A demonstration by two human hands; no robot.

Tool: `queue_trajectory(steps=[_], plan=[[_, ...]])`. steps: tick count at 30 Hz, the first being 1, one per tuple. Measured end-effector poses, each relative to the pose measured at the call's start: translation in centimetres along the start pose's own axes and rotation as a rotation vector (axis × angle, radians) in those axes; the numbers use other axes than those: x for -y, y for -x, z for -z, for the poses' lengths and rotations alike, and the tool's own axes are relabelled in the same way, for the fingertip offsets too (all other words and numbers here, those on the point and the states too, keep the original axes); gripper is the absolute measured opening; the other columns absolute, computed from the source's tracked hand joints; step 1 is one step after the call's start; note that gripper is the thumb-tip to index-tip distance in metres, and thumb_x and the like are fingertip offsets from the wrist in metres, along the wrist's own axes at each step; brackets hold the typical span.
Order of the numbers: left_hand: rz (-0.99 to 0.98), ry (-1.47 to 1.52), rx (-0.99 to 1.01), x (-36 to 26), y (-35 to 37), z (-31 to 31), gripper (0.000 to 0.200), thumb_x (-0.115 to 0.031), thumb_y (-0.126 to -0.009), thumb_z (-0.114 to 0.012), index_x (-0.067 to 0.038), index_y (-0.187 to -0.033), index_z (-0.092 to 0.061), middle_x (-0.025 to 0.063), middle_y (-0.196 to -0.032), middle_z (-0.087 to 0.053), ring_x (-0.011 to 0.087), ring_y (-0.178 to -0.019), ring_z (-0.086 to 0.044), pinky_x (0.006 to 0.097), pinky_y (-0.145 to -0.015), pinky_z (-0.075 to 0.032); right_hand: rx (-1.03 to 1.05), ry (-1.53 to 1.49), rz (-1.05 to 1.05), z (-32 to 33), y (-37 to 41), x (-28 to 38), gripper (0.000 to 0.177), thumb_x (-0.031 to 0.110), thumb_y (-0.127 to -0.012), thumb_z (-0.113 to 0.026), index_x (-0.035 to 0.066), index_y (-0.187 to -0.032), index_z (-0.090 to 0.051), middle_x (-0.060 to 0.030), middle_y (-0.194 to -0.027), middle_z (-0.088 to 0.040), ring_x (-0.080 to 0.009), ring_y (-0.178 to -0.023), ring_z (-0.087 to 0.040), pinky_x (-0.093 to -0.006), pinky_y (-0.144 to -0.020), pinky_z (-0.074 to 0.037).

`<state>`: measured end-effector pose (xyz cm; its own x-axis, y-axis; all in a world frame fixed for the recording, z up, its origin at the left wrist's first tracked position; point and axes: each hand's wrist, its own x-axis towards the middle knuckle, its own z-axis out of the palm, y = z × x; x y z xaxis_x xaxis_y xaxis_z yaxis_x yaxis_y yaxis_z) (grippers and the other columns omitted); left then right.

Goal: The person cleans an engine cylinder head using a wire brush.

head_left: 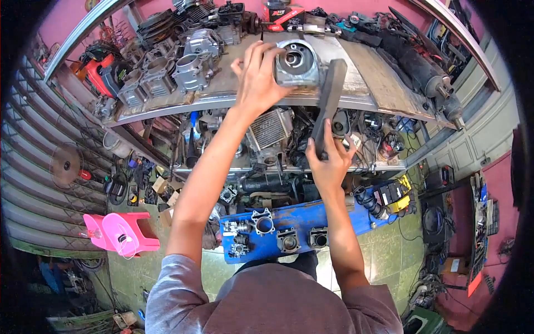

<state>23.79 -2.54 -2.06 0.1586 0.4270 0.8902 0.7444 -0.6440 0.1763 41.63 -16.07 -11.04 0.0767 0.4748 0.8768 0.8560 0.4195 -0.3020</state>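
Note:
My left hand point(258, 83) grips the left side of a grey metal engine casting point(307, 78), its fingers bent over the edge. The casting stands tilted on the workbench near the front edge, with a round recess and central bore facing me. In my right hand point(332, 161) is a long grey-brown brush point(334, 80), fingers wrapped around its narrow lower handle. The brush's thick upper end points up beside the casting's right side, and the side towards the casting is blurred. Left of my left hand, engine cylinders point(192, 72) stand in a row.
A wooden board point(384, 83) and exhaust mufflers point(428, 69) lie at the bench's right. Underneath, a shelf holds a radiator point(270, 129) and other parts. Closer to me, a blue bench point(306, 220) carries several engine parts. A pink stool point(130, 234) stands left.

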Motion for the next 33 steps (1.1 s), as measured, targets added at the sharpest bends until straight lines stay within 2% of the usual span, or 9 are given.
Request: queue_trajectory(steps=[1,5,12,14,16,17,24,28,33], plan=[[0.027,-0.066,0.077,0.3,0.7,-0.2,0.109,-0.034,-0.051,-0.094,-0.012,-0.146,-0.046,0.0106,-0.147,-0.05,0.0267,-0.138,-0.047,0.0578,-0.103,-0.029,0.016,-0.012,-0.024,0.1,0.5,0.1,0.068,0.014,-0.078,-0.081,0.008,-0.143,-0.059,-0.0009,-0.063,-0.064,-0.0164,-0.064,-0.061,-0.0444,-0.105,-0.037],[0.07,0.061,0.198,0.4,2.6,-0.5,0.116,-0.033,-0.049,-0.094,-0.01,-0.15,-0.042,0.0111,-0.152,-0.047,0.027,-0.146,-0.039,0.0603,-0.104,-0.028,0.057,-0.035,-0.066,-0.3,2.2,0.0,0.073,0.014,-0.079,-0.081,0.007,-0.147,-0.054,-0.0026,-0.068,-0.065,-0.0173,-0.064,-0.06,-0.0442,-0.103,-0.038],[0.088,0.068,0.216,0.3,2.6,-1.3,0.112,-0.028,-0.051,-0.094,-0.011,-0.15,-0.044,0.0087,-0.156,-0.044,0.0283,-0.15,-0.035,0.0618,-0.105,-0.027,0.053,-0.065,-0.179,-2.0,2.1,0.0,0.075,0.016,-0.081,-0.08,0.005,-0.149,-0.05,-0.0056,-0.074,-0.067,-0.0216,-0.071,-0.063,-0.043,-0.1,-0.04],[0.067,0.069,0.204,0.9,4.3,-1.9,0.112,-0.027,-0.05,-0.094,-0.012,-0.15,-0.044,0.0081,-0.157,-0.043,0.0284,-0.15,-0.033,0.0623,-0.105,-0.027,0.083,-0.038,-0.177,-1.8,2.9,0.3,0.08,0.017,-0.081,-0.079,0.004,-0.152,-0.045,-0.0065,-0.075,-0.068,-0.0216,-0.073,-0.064,-0.0416,-0.1,-0.039],[0.037,0.07,0.186,1.4,3.9,-2.4,0.113,-0.026,-0.05,-0.093,-0.012,-0.15,-0.043,0.0075,-0.158,-0.043,0.0285,-0.151,-0.032,0.0628,-0.106,-0.026,0.155,-0.12,-0.371,-2.0,3.5,0.6,0.082,0.02,-0.082,-0.08,0.006,-0.154,-0.044,-0.0121,-0.087,-0.075,-0.0293,-0.093,-0.062,-0.0413,-0.105,-0.037],[0.05,0.085,0.167,1.7,4.1,-2.6,0.114,-0.026,-0.049,-0.093,-0.013,-0.15,-0.043,0.0071,-0.158,-0.043,0.0285,-0.151,-0.032,0.0629,-0.106,-0.026,0.127,-0.08,-0.275,-2.7,3.6,0.1,0.088,0.019,-0.081,-0.079,0.001,-0.156,-0.037,-0.0081,-0.079,-0.071,-0.0213,-0.075,-0.066,-0.0412,-0.1,-0.038],[0.095,0.116,0.175,2.4,3.1,-2.9,0.116,-0.025,-0.049,-0.094,-0.015,-0.152,-0.041,0.0055,-0.159,-0.042,0.0285,-0.151,-0.033,0.0619,-0.107,-0.027,0.167,-0.092,-0.313,-3.8,1.5,-0.4,0.087,0.02,-0.081,-0.078,0.001,-0.155,-0.038,-0.0097,-0.079,-0.071,-0.022,-0.076,-0.067,-0.0416,-0.099,-0.038],[0.122,0.144,0.195,2.2,3.4,-3.9,0.115,-0.026,-0.051,-0.094,-0.016,-0.152,-0.041,0.0047,-0.161,-0.04,0.0281,-0.151,-0.033,0.0591,-0.108,-0.028,0.119,-0.071,-0.282,-4.9,0.8,-1.2,0.085,0.022,-0.083,-0.077,0.001,-0.155,-0.038,-0.013,-0.081,-0.072,-0.027,-0.077,-0.068,-0.0421,-0.099,-0.039],[0.155,0.093,0.226,1.8,2.2,-4.9,0.114,-0.031,-0.055,-0.095,-0.017,-0.154,-0.038,0.0034,-0.162,-0.038,0.0277,-0.151,-0.033,0.0579,-0.108,-0.028,0.255,-0.105,-0.457,-4.9,-1.2,-1.4,0.085,0.025,-0.084,-0.077,0.001,-0.155,-0.038,-0.0154,-0.084,-0.073,-0.0306,-0.084,-0.068,-0.0426,-0.097,-0.039]])
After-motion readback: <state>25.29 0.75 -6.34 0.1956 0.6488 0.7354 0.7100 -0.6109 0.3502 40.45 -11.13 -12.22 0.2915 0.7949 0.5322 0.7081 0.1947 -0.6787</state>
